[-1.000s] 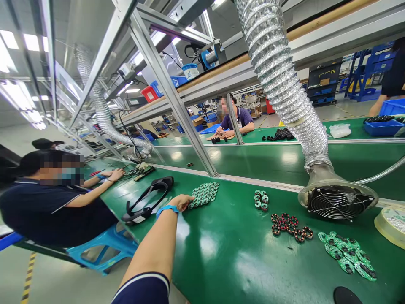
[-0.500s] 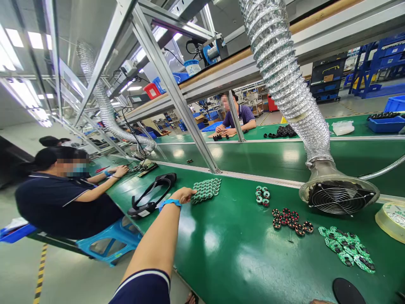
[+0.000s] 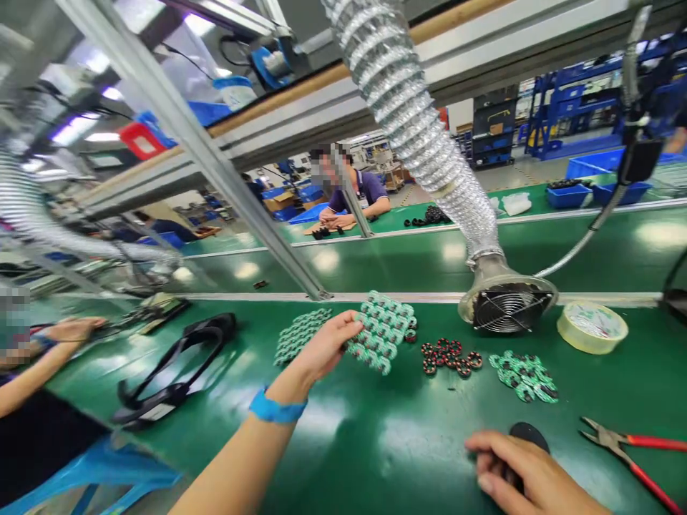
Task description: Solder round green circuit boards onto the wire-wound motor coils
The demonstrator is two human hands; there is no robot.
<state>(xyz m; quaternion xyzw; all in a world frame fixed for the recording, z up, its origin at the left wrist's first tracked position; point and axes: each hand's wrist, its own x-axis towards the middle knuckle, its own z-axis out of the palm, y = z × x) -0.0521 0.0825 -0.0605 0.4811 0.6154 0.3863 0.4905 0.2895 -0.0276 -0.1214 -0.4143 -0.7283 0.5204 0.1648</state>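
Note:
My left hand [image 3: 330,347] pinches one corner of a panel of joined round green circuit boards [image 3: 382,327], tilted above the bench. A second such panel [image 3: 300,335] lies flat on the green bench to the left, partly behind my hand. At the lower right, my right hand [image 3: 518,468] hovers with loosely bent fingers and thumb apart, and I see nothing held in it. A black disc [image 3: 530,435] is partly hidden behind it. Copper-wound rings [image 3: 449,356] lie in a group mid-bench, and a pile of loose round green boards [image 3: 524,375] sits to their right.
Red-handled cutters [image 3: 617,440] lie at the right, with a roll of clear tape [image 3: 592,327] behind. A fan-ended duct [image 3: 507,311] hangs low over the bench. A black strapped headset [image 3: 177,368] lies left. Co-workers sit left and across.
My left hand has lifted a panel and moved right with it, leaving another panel on the bench. My view has turned right, and my right hand has come further into sight.

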